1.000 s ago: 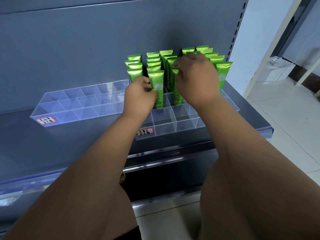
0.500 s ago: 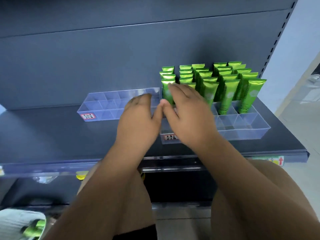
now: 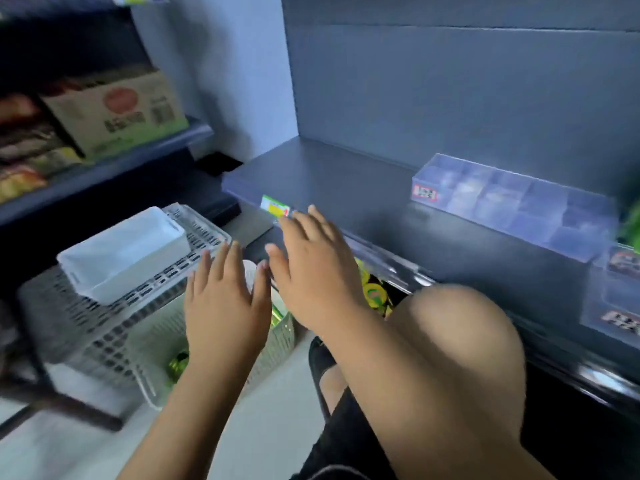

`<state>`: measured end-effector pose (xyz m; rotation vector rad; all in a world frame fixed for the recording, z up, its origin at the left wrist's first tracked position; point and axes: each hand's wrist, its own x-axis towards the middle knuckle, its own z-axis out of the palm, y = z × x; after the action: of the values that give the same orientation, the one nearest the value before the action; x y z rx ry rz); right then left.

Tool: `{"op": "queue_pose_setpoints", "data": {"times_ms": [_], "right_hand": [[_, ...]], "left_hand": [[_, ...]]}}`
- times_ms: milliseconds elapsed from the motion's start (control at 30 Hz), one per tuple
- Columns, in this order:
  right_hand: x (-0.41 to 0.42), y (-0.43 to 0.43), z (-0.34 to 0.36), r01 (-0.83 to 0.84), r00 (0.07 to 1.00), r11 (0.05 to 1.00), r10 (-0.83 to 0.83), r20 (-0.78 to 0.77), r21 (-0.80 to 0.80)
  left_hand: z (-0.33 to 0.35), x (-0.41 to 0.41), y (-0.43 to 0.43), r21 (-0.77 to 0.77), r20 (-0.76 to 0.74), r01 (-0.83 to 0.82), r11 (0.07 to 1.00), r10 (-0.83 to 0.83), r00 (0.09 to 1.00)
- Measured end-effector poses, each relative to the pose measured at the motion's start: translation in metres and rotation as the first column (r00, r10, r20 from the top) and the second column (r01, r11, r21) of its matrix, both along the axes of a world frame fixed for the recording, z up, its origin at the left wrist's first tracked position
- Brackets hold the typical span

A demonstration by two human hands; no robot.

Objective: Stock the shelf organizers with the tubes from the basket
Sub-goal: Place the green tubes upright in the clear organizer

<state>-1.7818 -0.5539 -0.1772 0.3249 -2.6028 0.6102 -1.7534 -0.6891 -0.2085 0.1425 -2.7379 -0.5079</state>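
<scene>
The left hand (image 3: 225, 306) hides most tubes (image 3: 178, 363) in the basket (image 3: 281, 338).

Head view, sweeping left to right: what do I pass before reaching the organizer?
White bin → left hand → right hand → clear organizer.

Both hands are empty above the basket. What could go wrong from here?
1. The white bin sits on the grey crate, close to the left hand; a careless reach might knock it off.
2. The basket is largely hidden under both hands, with few tubes showing, so a blind grab may fumble.
3. The right hand is near the shelf's front rail; lifting tubes could clip it.
</scene>
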Motion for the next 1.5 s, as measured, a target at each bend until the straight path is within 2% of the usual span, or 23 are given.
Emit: {"op": "queue_pose_setpoints", "data": {"times_ms": [133,200,333,533,600,700,733,867,1000,1133,1200,1267,1333,1433,1500], "right_hand": [[-0.025,-0.079,-0.040,-0.198,0.976,0.976,0.188,0.111,0.093],[-0.032,-0.102,-0.065,-0.274,0.943,0.948,0.231,0.237,0.163],[-0.041,-0.138,-0.110,-0.292,0.839,0.936,0.151,0.522,0.198],[-0.061,-0.177,-0.166,-0.248,0.695,0.959,0.077,0.715,0.138],[-0.081,-0.185,-0.186,-0.176,0.605,0.978,0.020,0.796,0.110],[-0.124,-0.193,-0.210,0.161,0.342,0.986,-0.013,0.940,-0.046],[-0.139,-0.191,-0.217,0.250,0.308,0.966,-0.020,0.951,-0.060],[-0.189,-0.187,-0.259,0.406,0.276,0.914,-0.100,0.956,-0.022],[-0.199,-0.204,-0.308,0.413,0.186,0.908,-0.156,0.970,0.067],[-0.194,-0.218,-0.346,0.394,0.189,0.915,-0.179,0.966,0.092],[-0.195,-0.212,-0.355,0.416,0.230,0.904,-0.207,0.951,0.096],[-0.195,-0.201,-0.357,0.369,0.298,0.919,-0.258,0.919,0.138],[-0.194,-0.194,-0.360,0.327,0.355,0.923,-0.319,0.879,0.202],[-0.189,-0.197,-0.362,0.388,0.395,0.884,-0.415,0.820,0.260],[-0.186,-0.202,-0.364,0.418,0.437,0.870,-0.444,0.782,0.260]], "left_hand": [[-0.047,0.017,-0.076,-0.012,0.129,-0.209,0.978,0.208,0.969],[-0.071,0.022,-0.100,0.004,0.184,-0.278,0.960,0.273,0.944],[-0.128,0.025,-0.131,0.011,0.311,-0.322,0.947,0.303,0.901],[-0.203,0.001,-0.150,0.080,0.508,-0.353,0.932,0.267,0.819],[-0.223,-0.017,-0.155,0.095,0.549,-0.377,0.921,0.267,0.792],[-0.251,-0.048,-0.165,0.131,0.617,-0.437,0.890,0.272,0.739],[-0.260,-0.058,-0.168,0.143,0.634,-0.459,0.877,0.275,0.723],[-0.297,-0.097,-0.193,0.154,0.659,-0.501,0.852,0.289,0.694],[-0.332,-0.130,-0.215,0.103,0.718,-0.543,0.833,0.316,0.620],[-0.357,-0.155,-0.221,-0.059,0.731,-0.552,0.832,0.412,0.544],[-0.365,-0.164,-0.222,-0.165,0.702,-0.531,0.831,0.477,0.529],[-0.370,-0.170,-0.224,-0.250,0.676,-0.480,0.841,0.507,0.535],[-0.374,-0.175,-0.226,-0.263,0.677,-0.422,0.868,0.478,0.560],[-0.372,-0.178,-0.231,-0.227,0.687,-0.365,0.903,0.414,0.597],[-0.363,-0.178,-0.231,-0.191,0.643,-0.366,0.911,0.397,0.654]]}}
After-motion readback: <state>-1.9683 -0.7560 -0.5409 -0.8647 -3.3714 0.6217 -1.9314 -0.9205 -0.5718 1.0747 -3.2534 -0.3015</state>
